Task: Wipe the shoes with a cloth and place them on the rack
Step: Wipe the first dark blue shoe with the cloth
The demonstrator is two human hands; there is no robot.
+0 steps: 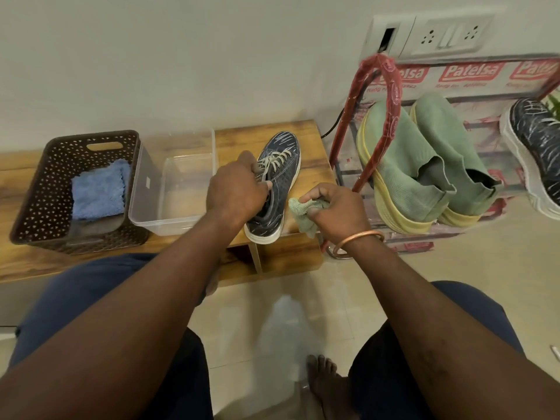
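Observation:
A dark blue sneaker (280, 174) with pale laces and a white sole lies on the wooden bench (306, 137), toe pointing away. My left hand (235, 189) grips it at the tongue and collar. My right hand (333, 210) holds a bunched green cloth (301, 212) just to the right of the shoe's heel. On the red-wrapped rack (388, 95) at the right sit two green slip-on shoes (424, 159) with yellow soles and the matching dark sneaker (536, 153) at the frame's edge.
A clear plastic tub (178, 219) stands left of the sneaker. Further left a brown perforated basket (39, 192) holds a folded blue cloth (98, 190). A wall socket panel (424, 34) is above the rack. My bare foot (325, 386) rests on the tiled floor.

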